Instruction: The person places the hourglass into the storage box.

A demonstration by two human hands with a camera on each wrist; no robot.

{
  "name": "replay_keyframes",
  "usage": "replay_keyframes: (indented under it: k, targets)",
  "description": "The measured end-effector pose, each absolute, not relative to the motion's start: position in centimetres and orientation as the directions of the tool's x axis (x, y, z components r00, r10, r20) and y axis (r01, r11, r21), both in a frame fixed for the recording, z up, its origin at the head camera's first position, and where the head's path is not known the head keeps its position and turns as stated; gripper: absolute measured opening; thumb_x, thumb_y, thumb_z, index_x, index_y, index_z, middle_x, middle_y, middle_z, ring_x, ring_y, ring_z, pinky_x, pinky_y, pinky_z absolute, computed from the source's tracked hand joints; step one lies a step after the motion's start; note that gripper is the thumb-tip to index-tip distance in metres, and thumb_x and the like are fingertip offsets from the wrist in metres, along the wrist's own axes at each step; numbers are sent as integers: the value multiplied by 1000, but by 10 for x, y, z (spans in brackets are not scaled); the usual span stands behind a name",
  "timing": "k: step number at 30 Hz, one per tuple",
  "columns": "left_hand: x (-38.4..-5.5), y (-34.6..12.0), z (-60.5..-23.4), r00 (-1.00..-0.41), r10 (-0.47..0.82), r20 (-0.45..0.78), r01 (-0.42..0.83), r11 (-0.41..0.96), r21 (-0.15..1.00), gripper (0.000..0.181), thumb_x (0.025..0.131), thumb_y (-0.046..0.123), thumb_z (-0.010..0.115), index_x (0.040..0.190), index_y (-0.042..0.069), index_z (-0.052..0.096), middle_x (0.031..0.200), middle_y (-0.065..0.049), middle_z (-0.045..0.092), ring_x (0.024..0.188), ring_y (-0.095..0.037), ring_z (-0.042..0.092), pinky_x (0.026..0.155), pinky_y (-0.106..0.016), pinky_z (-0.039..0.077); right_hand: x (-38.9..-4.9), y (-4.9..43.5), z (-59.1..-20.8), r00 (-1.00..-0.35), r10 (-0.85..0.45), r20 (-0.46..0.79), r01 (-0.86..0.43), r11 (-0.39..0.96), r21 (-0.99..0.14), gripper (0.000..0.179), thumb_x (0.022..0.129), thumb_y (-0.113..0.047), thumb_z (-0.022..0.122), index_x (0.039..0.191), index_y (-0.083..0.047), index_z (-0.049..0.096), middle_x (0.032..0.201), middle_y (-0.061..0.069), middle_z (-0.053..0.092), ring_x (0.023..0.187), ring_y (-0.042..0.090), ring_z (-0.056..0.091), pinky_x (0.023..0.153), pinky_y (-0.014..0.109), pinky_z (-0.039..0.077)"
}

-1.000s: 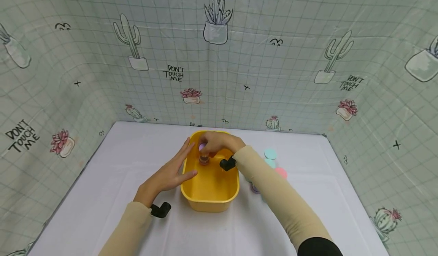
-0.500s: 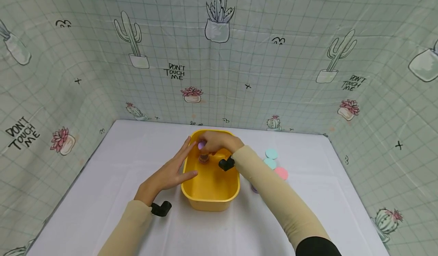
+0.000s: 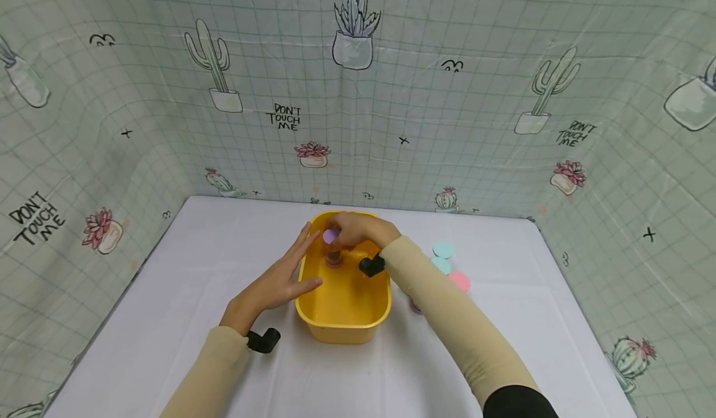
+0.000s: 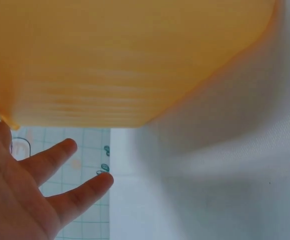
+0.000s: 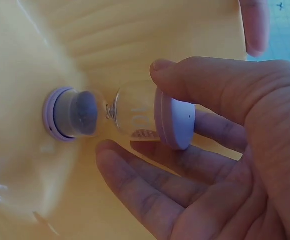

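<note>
An hourglass [image 3: 334, 257] with lilac caps and dark sand in its lower bulb stands in the yellow bin [image 3: 344, 327], near the left wall. My right hand [image 3: 360, 230] reaches into the bin and holds the hourglass by its upper end. In the right wrist view the thumb lies on the edge of the upper cap [image 5: 182, 122], with fingers curved along the other side. My left hand [image 3: 274, 286] is at the bin's left rim, its fingers spread and straight. In the left wrist view, some fingertips stand clear of the bin's outer wall [image 4: 110, 60].
Right of the bin lie turquoise discs [image 3: 442, 256] and a pink disc [image 3: 459, 281], beside the right sleeve. A purple-edged thing [image 3: 416, 308] is partly hidden by that sleeve. The white table [image 3: 224, 231] ends at a patterned cloth backdrop [image 3: 391, 107].
My right fingers have shifted slightly at the top of the hourglass, leaving more of its lilac cap visible. The hourglass and left hand stay nearly in place.
</note>
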State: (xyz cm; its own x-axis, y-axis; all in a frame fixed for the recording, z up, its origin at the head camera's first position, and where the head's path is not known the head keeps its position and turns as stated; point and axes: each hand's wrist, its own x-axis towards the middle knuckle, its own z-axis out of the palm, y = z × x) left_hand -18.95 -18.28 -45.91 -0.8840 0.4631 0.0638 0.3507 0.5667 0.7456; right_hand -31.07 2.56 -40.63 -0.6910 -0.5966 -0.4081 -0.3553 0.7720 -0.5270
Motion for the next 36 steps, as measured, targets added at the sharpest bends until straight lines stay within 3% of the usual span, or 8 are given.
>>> replay_keyframes:
  k: [7, 16, 22, 29, 36]
  targets:
    - [-190, -182, -459, -889, 455, 55, 338, 570, 749, 91, 98, 46, 65, 167, 28, 9, 174, 5, -11, 160, -36, 10, 122, -68, 19, -306, 34, -396, -706, -574, -416, -327, 784, -527, 60, 96, -32, 72, 149, -13, 52, 139, 8, 62, 121, 26, 62, 111, 47, 49]
    - [-191, -181, -461, -891, 450, 65, 343, 572, 745, 92, 97, 49, 64, 167, 26, 9, 175, 3, -11, 160, -37, 10, 122, -68, 19, -300, 66, -375, -708, -620, -338, -287, 690, -665, 52, 102, -25, 64, 149, -7, 50, 144, 21, 60, 110, 32, 71, 87, 35, 62]
    - [-190, -180, -461, -893, 446, 60, 334, 567, 753, 92, 97, 48, 64, 167, 26, 9, 175, 4, -11, 161, -35, 8, 123, -67, 17, -297, 104, -370, -740, -633, -227, -266, 586, -765, 49, 104, -24, 61, 148, -5, 51, 142, 23, 59, 114, 39, 70, 90, 41, 62]
    - [-189, -180, -464, -886, 453, 95, 350, 522, 778, 89, 99, 42, 64, 167, 22, 12, 175, -3, -9, 160, -39, 6, 121, -69, 22, -296, 146, -367, -806, -587, -82, -325, 553, -767, 43, 105, -25, 59, 144, -6, 56, 136, 22, 64, 106, 35, 71, 87, 43, 63]
    - [-191, -181, -467, -884, 455, 104, 354, 508, 785, 88, 99, 42, 64, 167, 22, 12, 175, -2, -10, 160, -41, 9, 115, -70, 32, -300, 194, -378, -851, -519, -81, -307, 617, -724, 42, 103, -29, 63, 138, -8, 60, 131, 17, 67, 109, 30, 70, 89, 44, 62]
